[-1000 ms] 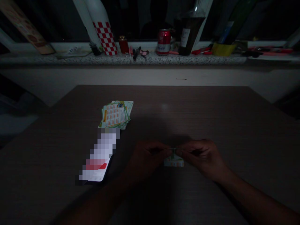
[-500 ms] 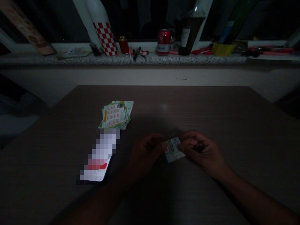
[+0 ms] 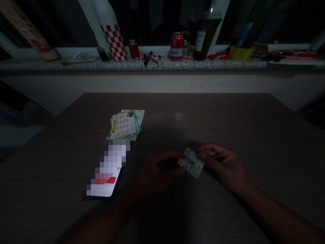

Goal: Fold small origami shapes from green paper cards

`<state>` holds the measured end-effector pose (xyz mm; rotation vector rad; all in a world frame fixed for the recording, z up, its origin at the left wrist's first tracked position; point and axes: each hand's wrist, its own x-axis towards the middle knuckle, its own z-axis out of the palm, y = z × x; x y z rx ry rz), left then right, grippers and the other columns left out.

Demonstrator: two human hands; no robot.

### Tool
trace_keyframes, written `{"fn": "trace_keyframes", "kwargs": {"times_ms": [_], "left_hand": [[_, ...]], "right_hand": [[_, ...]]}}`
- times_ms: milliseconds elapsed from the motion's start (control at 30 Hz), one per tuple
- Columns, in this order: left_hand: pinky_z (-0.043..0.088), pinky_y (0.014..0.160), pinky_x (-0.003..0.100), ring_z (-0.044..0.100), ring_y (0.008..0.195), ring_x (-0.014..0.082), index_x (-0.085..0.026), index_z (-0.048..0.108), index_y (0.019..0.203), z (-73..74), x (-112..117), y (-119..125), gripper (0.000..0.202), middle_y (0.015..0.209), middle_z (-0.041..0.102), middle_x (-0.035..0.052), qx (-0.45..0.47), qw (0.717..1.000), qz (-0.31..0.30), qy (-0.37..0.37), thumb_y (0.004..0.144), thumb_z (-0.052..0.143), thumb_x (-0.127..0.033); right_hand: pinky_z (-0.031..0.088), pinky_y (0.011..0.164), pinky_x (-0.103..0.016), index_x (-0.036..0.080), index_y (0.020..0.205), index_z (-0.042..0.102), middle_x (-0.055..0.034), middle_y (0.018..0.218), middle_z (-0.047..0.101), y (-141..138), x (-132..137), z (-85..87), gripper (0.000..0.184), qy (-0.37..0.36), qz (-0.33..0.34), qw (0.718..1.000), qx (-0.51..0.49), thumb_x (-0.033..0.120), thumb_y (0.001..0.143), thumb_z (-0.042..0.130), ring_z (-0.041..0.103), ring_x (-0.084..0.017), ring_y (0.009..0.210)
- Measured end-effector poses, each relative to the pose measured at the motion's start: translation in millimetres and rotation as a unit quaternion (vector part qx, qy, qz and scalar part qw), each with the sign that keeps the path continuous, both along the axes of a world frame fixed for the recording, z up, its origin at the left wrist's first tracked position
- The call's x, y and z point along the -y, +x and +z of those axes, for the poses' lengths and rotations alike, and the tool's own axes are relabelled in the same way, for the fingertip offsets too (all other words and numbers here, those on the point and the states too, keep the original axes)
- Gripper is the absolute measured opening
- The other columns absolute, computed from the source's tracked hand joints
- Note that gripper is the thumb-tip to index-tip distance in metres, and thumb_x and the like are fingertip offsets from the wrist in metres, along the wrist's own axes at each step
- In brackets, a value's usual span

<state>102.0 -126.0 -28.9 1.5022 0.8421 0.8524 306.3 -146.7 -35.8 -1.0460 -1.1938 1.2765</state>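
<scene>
Includes one small printed card (image 3: pixel 191 162) — pinched at its right corner by the right hand (image 3: pixel 227 166), bordered at left by the left hand (image 3: pixel 157 173) — clamped there or not, cannot tell.

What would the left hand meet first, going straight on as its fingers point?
The left hand would meet the small card first, which it already seems to touch; beyond that, probably the right hand, though depth is unclear in this dim picture.

Both hands (image 3: pixel 227 167) and forearms (image 3: pixel 271 208) look bare, as far as the dimness shows.
</scene>
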Motion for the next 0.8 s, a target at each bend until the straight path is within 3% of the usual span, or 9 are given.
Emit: {"fn": "trace_keyframes", "kwargs": {"times_ms": [333,800], "left_hand": [[0.053,0.073,0.026,0.067,0.081,0.0161,-0.02,0.071,0.091,-0.6,-0.8,1.6,0.015,0.089,0.073,0.0029,0.079,0.993,0.037,-0.076,0.077,0.07,-0.024],[0.049,0.069,0.026,0.063,0.077,0.0166,-0.017,0.074,0.079,2.5,0.2,1.6,0.007,0.082,0.07,0.0046,0.075,0.996,0.035,-0.027,0.076,0.069,-0.019]], "right_hand": [[0.054,0.062,-0.018,0.023,0.093,0.071,-0.0013,0.078,0.074,2.8,3.3,2.5,0.012,0.07,0.039,0.996,0.032,0.026,0.084,0.064,0.068,-0.011,0.068],[0.045,0.049,-0.021,0.023,0.08,0.07,-0.0012,0.067,0.068,2.4,6.5,-3.5,0.01,0.11,-0.003,0.988,0.104,0.029,0.085,0.063,0.062,-0.013,0.06]]}}
